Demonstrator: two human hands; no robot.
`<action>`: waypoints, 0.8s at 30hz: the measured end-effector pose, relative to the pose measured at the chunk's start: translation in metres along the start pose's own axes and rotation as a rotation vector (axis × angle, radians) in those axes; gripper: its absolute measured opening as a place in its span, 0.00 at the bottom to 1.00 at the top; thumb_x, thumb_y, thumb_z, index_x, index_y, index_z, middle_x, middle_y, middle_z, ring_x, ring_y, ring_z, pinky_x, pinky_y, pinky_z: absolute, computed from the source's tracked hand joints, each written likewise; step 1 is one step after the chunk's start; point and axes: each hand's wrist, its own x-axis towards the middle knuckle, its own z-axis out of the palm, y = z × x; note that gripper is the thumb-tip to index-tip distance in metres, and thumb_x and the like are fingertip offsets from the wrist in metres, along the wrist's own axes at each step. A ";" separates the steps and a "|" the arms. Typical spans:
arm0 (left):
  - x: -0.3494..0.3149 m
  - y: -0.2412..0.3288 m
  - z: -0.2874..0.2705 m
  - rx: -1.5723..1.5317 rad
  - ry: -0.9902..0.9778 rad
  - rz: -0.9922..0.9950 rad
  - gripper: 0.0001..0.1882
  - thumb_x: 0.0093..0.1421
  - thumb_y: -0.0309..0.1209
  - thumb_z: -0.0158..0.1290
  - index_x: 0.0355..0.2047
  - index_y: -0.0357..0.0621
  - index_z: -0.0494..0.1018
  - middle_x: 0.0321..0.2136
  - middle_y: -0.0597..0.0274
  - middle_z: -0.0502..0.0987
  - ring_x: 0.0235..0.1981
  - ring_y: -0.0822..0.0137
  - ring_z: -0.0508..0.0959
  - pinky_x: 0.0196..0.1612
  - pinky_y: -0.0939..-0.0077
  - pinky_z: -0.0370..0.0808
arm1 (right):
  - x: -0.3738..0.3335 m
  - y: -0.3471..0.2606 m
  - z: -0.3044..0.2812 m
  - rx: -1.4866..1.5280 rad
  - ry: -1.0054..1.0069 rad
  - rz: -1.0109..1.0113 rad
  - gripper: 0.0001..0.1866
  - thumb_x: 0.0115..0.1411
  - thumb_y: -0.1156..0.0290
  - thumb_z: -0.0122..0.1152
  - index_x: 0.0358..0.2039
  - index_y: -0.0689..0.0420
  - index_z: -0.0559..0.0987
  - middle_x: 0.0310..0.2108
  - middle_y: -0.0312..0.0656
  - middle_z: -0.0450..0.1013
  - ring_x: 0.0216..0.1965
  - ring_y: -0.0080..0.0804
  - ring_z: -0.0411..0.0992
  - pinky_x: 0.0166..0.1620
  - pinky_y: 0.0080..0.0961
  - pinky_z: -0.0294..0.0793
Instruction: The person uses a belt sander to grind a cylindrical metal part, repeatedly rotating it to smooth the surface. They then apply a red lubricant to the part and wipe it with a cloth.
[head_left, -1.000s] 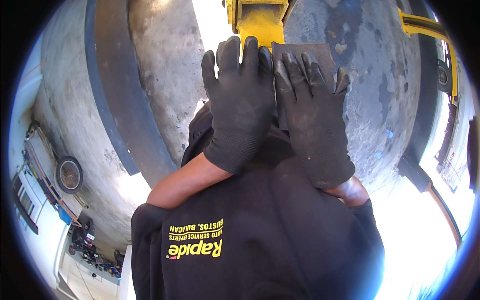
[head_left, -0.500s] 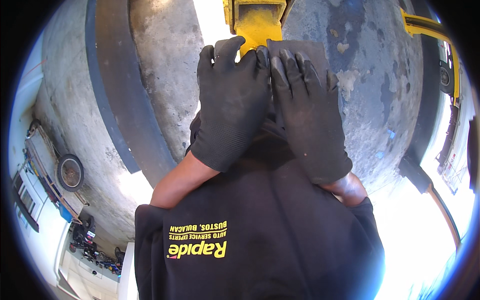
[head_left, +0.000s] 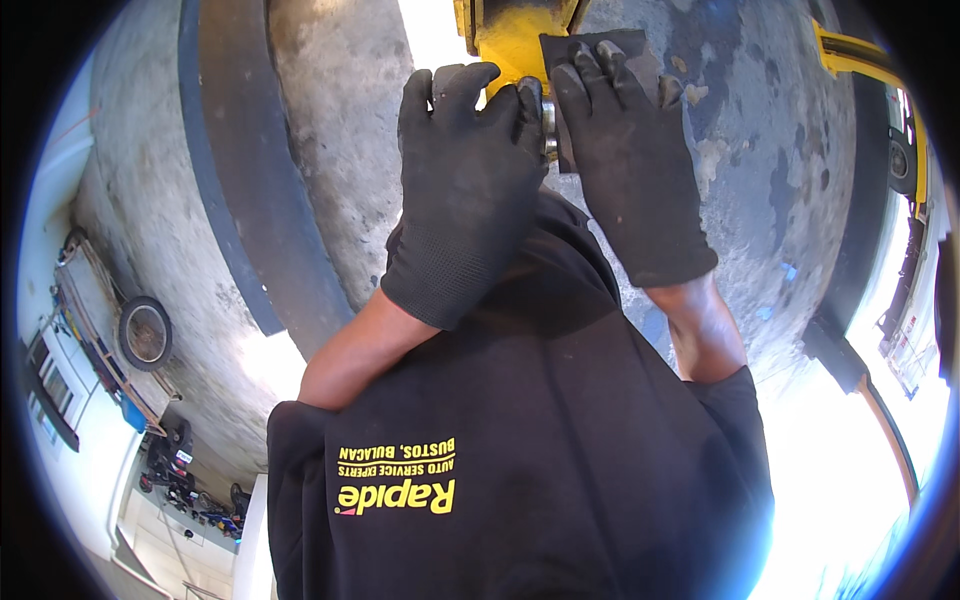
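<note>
Both hands raised overhead, gloved in black. Left hand (head_left: 462, 190) flat, fingers spread, palm pressed against the yellow arm (head_left: 510, 35) and a small metal part (head_left: 548, 128) showing between the two hands. Right hand (head_left: 628, 165) laid open over a dark pad (head_left: 600, 48) at the arm's end, fingertips on its top edge; not clenched, more pressing than grasping. Cannot tell whether either hand grips anything behind the palm. Pad sits against the grey, stained underbody (head_left: 760, 150), just right of the yellow arm. Judgement: the pad looks roughly in place under the panel; final seating or alignment seems left, since both hands are on it. Black shirt (head_left: 520, 470) fills the lower view
</note>
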 end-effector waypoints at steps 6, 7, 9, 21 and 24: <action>-0.002 0.001 0.003 -0.020 -0.006 -0.016 0.30 0.60 0.33 0.70 0.63 0.38 0.83 0.55 0.59 0.87 0.67 0.51 0.76 0.75 0.36 0.68 | -0.024 -0.013 -0.017 0.138 0.062 0.001 0.28 0.75 0.63 0.62 0.73 0.55 0.78 0.69 0.44 0.80 0.77 0.42 0.72 0.71 0.72 0.72; -0.002 0.001 0.001 -0.010 -0.010 0.006 0.31 0.60 0.33 0.70 0.64 0.38 0.83 0.55 0.59 0.87 0.66 0.51 0.76 0.76 0.36 0.68 | -0.030 -0.019 -0.020 0.138 0.063 0.016 0.28 0.75 0.63 0.62 0.73 0.55 0.78 0.69 0.44 0.80 0.77 0.42 0.73 0.71 0.72 0.72; -0.001 0.001 -0.002 0.023 -0.037 0.009 0.31 0.60 0.33 0.70 0.64 0.38 0.83 0.55 0.59 0.87 0.66 0.51 0.76 0.76 0.36 0.68 | -0.035 -0.027 -0.022 0.139 0.072 0.047 0.27 0.74 0.63 0.62 0.72 0.55 0.78 0.69 0.44 0.81 0.76 0.42 0.73 0.70 0.72 0.73; 0.003 -0.003 0.005 0.033 0.008 0.022 0.18 0.69 0.32 0.63 0.56 0.40 0.87 0.46 0.57 0.85 0.59 0.53 0.79 0.75 0.37 0.68 | -0.040 -0.023 -0.020 0.113 0.031 -0.016 0.31 0.72 0.59 0.64 0.73 0.55 0.79 0.74 0.46 0.77 0.76 0.47 0.73 0.71 0.79 0.69; 0.007 -0.005 0.002 0.043 0.007 0.054 0.14 0.72 0.32 0.61 0.52 0.40 0.88 0.43 0.56 0.85 0.57 0.53 0.79 0.75 0.37 0.68 | -0.004 -0.015 -0.006 0.078 0.025 0.030 0.30 0.75 0.65 0.63 0.76 0.50 0.77 0.74 0.40 0.77 0.76 0.42 0.73 0.76 0.67 0.67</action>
